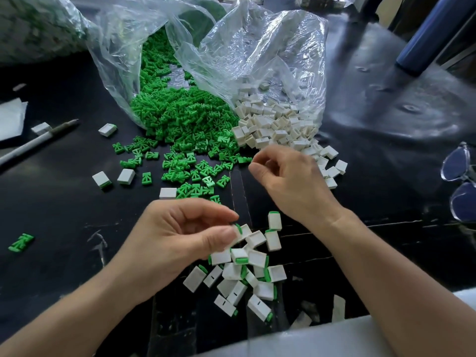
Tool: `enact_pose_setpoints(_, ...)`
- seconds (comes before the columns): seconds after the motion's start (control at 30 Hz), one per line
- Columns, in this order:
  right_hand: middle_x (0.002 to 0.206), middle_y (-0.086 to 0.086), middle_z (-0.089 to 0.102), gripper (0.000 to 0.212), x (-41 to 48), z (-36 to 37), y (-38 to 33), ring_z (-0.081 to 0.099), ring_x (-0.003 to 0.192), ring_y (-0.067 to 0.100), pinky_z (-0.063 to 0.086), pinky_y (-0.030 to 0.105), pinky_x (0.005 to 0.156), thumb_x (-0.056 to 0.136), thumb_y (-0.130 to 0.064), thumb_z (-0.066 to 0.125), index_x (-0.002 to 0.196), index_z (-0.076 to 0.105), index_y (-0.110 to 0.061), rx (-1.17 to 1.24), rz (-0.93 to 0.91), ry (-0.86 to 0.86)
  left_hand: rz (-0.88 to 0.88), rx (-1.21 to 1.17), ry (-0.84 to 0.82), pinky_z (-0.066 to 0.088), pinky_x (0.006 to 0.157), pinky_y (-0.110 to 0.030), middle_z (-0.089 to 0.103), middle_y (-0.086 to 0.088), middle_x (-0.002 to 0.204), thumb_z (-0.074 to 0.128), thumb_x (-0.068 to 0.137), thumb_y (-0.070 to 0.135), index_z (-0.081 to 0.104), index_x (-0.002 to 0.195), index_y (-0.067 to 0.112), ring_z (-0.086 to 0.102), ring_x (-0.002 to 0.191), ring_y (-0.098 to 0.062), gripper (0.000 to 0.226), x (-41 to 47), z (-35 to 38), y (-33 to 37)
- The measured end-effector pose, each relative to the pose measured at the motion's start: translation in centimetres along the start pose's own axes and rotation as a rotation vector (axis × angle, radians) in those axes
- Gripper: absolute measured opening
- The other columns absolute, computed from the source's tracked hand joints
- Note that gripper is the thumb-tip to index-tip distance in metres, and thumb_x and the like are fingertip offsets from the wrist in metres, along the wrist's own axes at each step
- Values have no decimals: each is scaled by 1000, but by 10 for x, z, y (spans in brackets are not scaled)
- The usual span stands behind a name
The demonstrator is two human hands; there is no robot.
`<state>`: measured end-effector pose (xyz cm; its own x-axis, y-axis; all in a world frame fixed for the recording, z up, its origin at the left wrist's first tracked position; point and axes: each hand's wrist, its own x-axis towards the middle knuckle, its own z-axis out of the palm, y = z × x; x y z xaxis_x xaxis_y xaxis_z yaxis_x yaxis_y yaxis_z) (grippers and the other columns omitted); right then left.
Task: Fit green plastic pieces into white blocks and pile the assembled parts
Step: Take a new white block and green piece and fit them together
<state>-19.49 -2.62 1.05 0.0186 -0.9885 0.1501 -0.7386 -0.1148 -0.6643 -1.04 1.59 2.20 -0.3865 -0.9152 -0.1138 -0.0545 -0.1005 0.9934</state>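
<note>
Green plastic pieces (180,130) spill from a clear bag (123,47) at centre. Beside them, white blocks (278,124) spill from a second clear bag (270,47). A pile of assembled parts (247,274), white blocks with green ends, lies near the front edge. My left hand (177,235) is just left of the pile's top and pinches an assembled part (243,231) between thumb and fingers. My right hand (291,181) hovers at the near edge of the white blocks. Its fingers are bent, with thumb and index finger apart and nothing seen between them.
The table (64,202) is black. Loose white blocks (126,176) and a stray green piece (21,242) lie at left, with a pen (38,140) and white paper (10,119). Clear glasses (461,181) rest at right, and a blue cylinder (427,34) stands at back right.
</note>
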Motion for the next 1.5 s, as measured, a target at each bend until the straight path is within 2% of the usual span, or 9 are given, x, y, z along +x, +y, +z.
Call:
enact_pose_setpoints(0.1,86,-5,56,10,8,-9,11,51,77,10,35,19,72,87,-24,61,92,67,-19,-94,32,82,-22,16,-73,46,49,-12,71,-9,69,71,51,33,75,82,24,64,55,-8,33,-2,2,2)
enact_pose_setpoints(0.2,77,-11,57,8,12,-27,21,54,77,9,39,20,74,85,-26,63,90,68,-24,-125,121,44,11,41,-20,46,49,-12,71,-10,69,68,53,37,75,81,24,64,55,-10,32,-1,0,2)
enact_pose_setpoints(0.33,72,-16,58,10,10,-42,27,54,69,-2,38,12,62,78,-30,69,73,63,-35,-111,168,-143,25,46,22,47,49,-15,71,-9,70,66,54,39,75,82,23,64,57,-11,33,0,-3,4)
enact_pose_setpoints(0.5,76,-17,55,19,8,-42,25,50,63,-6,37,3,57,71,-25,77,86,67,-31,-190,154,-286,36,52,42,47,48,-17,71,-8,70,66,55,39,75,81,21,65,58,-12,33,1,-5,4)
enact_pose_setpoints(0.83,78,-18,46,16,8,-35,26,44,72,1,38,23,74,79,-24,70,93,64,-29,-340,97,-319,8,58,92,49,49,-18,72,-5,71,65,57,38,75,81,23,66,59,-12,30,5,-7,-2)
enact_pose_setpoints(1.1,75,-16,57,32,-5,-11,-3,54,66,-2,46,12,69,77,-16,71,106,59,-12,29,-193,-163,-9,-30,232,50,51,-17,73,-5,82,67,56,35,74,87,23,68,64,-14,34,10,-10,-7)
enact_pose_setpoints(1.27,80,-3,61,27,-15,9,-17,58,67,11,50,26,64,72,-8,76,94,61,-1,110,-427,-168,-58,-46,178,52,54,-17,73,-7,79,69,51,42,69,94,22,69,66,-13,48,10,-7,-6)
enact_pose_setpoints(1.37,79,-5,58,28,-19,15,-21,56,68,10,49,22,63,70,-6,77,92,61,0,191,-449,-223,-58,-4,138,50,52,-16,73,-8,77,70,58,29,71,91,17,66,61,-10,35,10,-6,-5)
enact_pose_setpoints(1.5,84,-4,61,30,-16,15,-19,58,76,8,50,20,69,78,-23,68,100,62,-3,235,-380,-217,-53,-39,215,50,52,-15,73,-8,74,69,60,16,70,87,16,67,60,-11,27,13,-8,-8)
